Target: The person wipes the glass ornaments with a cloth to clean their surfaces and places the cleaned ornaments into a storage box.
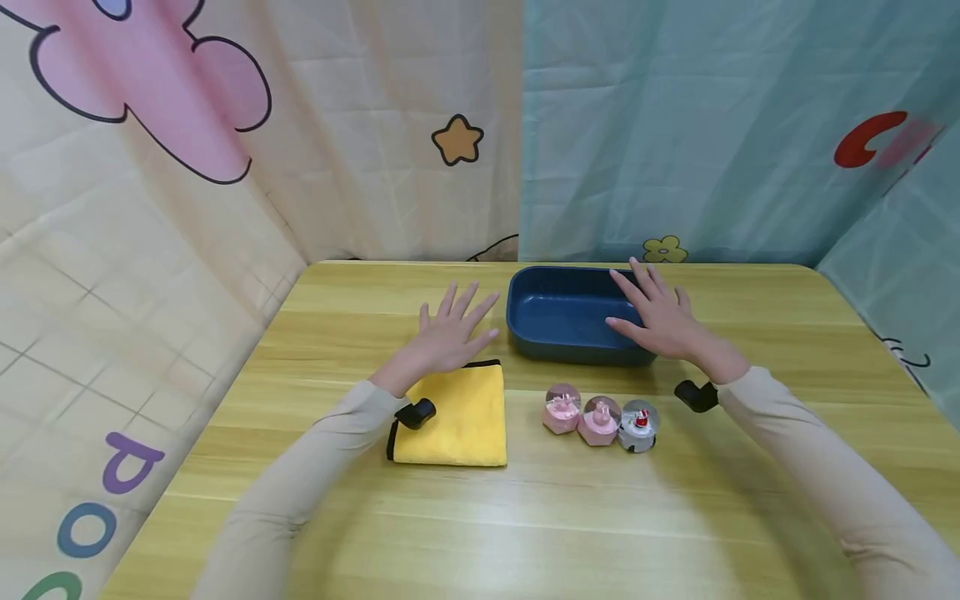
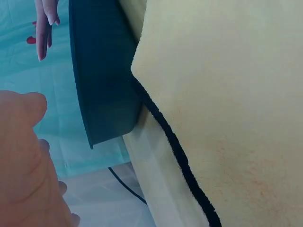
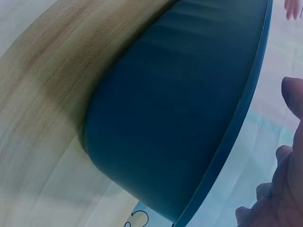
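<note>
My left hand (image 1: 447,337), fingers spread, hovers over the back edge of a folded yellow cloth (image 1: 465,421) with black trim. Over the right end of a dark blue rectangular basin (image 1: 555,350) is my right hand (image 1: 660,321), its fingers also spread and holding nothing. In front of the basin three small snow globes stand in a row: a pink one (image 1: 562,410) at the left, another pink one (image 1: 598,422) in the middle and a white one (image 1: 638,426) with a red detail inside. The right wrist view shows the basin's outer wall (image 3: 161,109) beside my palm.
Everything lies on a light wooden table (image 1: 525,533). Printed curtains (image 1: 375,125) hang along its back and sides. A black wrist camera (image 1: 416,413) on the left arm overlaps the cloth, and another black camera (image 1: 696,396) sits at the right wrist.
</note>
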Demonstrator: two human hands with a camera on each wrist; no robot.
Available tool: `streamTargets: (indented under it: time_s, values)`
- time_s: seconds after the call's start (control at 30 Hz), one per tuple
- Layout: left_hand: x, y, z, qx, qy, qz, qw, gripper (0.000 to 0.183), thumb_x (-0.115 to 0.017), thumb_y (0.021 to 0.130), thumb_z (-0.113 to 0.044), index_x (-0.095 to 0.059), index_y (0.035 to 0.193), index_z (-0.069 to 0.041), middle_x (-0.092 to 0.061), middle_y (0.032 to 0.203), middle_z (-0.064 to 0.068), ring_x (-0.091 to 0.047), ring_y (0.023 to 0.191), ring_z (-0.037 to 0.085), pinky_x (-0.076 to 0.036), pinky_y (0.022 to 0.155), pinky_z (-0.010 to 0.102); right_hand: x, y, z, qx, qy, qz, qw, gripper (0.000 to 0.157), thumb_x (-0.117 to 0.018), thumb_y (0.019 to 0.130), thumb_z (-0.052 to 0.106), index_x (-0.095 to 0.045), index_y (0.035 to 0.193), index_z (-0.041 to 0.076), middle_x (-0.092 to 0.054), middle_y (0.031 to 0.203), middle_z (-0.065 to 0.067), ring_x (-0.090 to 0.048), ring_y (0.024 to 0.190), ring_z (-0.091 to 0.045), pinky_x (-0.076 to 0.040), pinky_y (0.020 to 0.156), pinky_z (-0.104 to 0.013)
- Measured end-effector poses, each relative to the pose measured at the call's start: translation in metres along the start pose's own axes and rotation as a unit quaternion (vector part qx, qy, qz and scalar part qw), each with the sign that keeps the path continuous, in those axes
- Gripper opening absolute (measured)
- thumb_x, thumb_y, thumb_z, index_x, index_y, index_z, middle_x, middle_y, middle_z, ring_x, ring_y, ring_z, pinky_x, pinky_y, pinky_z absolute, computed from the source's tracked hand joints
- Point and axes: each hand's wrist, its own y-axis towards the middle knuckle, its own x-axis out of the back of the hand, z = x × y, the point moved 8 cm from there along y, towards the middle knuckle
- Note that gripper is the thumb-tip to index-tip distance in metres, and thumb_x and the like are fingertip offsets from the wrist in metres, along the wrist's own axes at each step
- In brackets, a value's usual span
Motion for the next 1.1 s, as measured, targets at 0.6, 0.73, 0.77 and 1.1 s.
streamTargets:
  time_s: [0.6,0.73,0.77,1.1]
  values:
    - [-0.002,-0.034,-0.02,-0.103,-0.033,-0.041,0.9933,0.054,-0.037,0.1,-0.04,-0.02,0.149,-0.029,-0.011,0.159,0.008,-0.004,0.148,0.033,-0.011,0.108,0.069,0.007,-0.02,-0.004,0.017,0.025,-0.026,0.999,0.076,-0.049,0.095,0.042,-0.006,0.152,0.018,0.007,0.159,-0.016,-0.002,0.143,-0.047,-0.012,0.101,-0.074]
    - [-0.006,-0.042,-0.016,-0.101,-0.044,-0.035,0.9933,0.054,-0.038,0.099,-0.041,-0.02,0.149,-0.031,-0.009,0.159,0.007,-0.002,0.148,0.033,-0.01,0.108,0.069,0.003,-0.026,-0.004,0.014,0.018,-0.027,0.999,0.076,-0.05,0.094,0.042,-0.007,0.152,0.019,0.005,0.158,-0.017,-0.004,0.143,-0.048,-0.013,0.102,-0.074]
    - [-0.007,-0.044,-0.014,-0.098,-0.046,-0.034,0.9935,0.054,-0.038,0.099,-0.041,-0.02,0.149,-0.032,-0.008,0.159,0.006,-0.001,0.148,0.033,-0.01,0.108,0.069,0.001,-0.027,-0.004,0.013,0.016,-0.027,0.999,0.076,-0.05,0.094,0.042,-0.007,0.152,0.019,0.004,0.158,-0.017,-0.005,0.142,-0.049,-0.013,0.102,-0.074]
    - [-0.019,-0.06,-0.006,-0.11,-0.048,-0.03,0.9923,0.055,-0.041,0.098,-0.044,-0.026,0.148,-0.03,-0.01,0.159,0.007,-0.007,0.146,0.038,-0.012,0.105,0.073,0.002,-0.04,-0.001,0.01,0.027,-0.044,0.999,0.074,-0.052,0.094,0.036,-0.009,0.152,0.018,0.0,0.158,-0.018,-0.008,0.142,-0.048,-0.013,0.102,-0.074]
